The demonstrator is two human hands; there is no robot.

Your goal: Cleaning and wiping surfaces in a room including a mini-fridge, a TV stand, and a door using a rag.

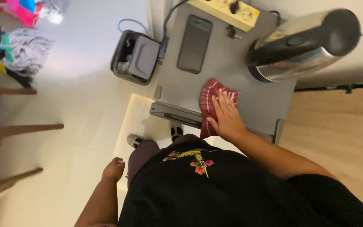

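One crumpled dark-red cloth with thin white stripes point(213, 103), on grey counter point(253, 105) near front edge. Right hand point(227, 116) flat on it, grip spread. Beyond cloth: one black phone point(194, 43), one steel kettle point(301, 46). Left hand point(114, 169) hangs curled, empty.

A small grey table point(257, 105) bears a red cloth point(210, 98), phone point(194, 44), kettle point(299, 46) and power strip point(227, 10).
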